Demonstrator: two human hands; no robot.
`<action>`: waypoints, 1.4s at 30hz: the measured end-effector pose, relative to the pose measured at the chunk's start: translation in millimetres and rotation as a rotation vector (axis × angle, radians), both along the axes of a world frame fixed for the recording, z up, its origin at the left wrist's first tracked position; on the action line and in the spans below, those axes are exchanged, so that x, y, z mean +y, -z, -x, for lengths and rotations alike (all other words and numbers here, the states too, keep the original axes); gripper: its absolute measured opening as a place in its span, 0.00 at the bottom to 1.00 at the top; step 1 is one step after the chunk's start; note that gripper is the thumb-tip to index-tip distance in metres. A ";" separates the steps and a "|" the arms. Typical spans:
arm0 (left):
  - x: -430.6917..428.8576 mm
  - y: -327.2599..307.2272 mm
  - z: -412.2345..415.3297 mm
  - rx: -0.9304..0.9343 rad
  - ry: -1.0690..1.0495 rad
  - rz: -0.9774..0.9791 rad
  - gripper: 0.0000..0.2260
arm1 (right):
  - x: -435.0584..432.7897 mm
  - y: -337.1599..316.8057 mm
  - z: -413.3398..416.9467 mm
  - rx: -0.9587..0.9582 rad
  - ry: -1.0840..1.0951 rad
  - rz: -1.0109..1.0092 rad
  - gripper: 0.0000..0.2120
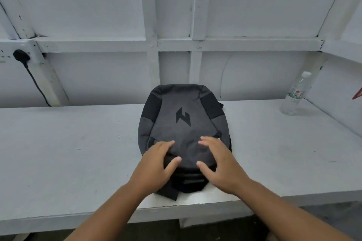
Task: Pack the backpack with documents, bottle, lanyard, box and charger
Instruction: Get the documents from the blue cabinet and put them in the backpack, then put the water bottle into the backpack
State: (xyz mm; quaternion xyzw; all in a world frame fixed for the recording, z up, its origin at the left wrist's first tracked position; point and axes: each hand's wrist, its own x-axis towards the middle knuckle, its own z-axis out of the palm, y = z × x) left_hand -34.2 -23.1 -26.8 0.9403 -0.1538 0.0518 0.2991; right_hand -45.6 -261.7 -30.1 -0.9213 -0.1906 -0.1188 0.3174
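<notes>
Our grey bag (183,129) lies flat on the bench (68,152), black logo up. Our left hand (154,168) and right hand (221,164) rest spread on its near end, each grip released.

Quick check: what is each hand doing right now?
Left hand: open, resting on the backpack, holding nothing.
Right hand: open, fingers spread on the backpack, holding nothing.
</notes>
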 end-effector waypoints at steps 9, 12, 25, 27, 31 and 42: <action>-3.3 -70.3 -37.1 -0.132 -0.033 0.205 0.24 | 35.9 -77.6 -47.1 -0.070 0.076 -0.123 0.26; -11.1 -67.2 -44.1 -0.142 -0.017 0.204 0.24 | 27.5 -71.7 -46.5 -0.057 0.099 -0.138 0.26; -236.8 -56.7 -122.5 -0.113 0.083 0.231 0.22 | -188.6 -60.4 -95.4 -0.008 0.208 -0.172 0.23; -281.4 -55.2 -134.3 -0.093 0.096 0.250 0.22 | -233.6 -60.6 -103.3 0.010 0.240 -0.166 0.24; -351.4 -53.8 -153.9 -0.054 0.152 0.280 0.20 | -308.7 -61.9 -113.3 0.023 0.325 -0.184 0.23; -445.8 -29.6 -224.1 0.159 0.284 0.340 0.18 | -414.8 -52.8 -141.5 0.099 0.547 -0.322 0.18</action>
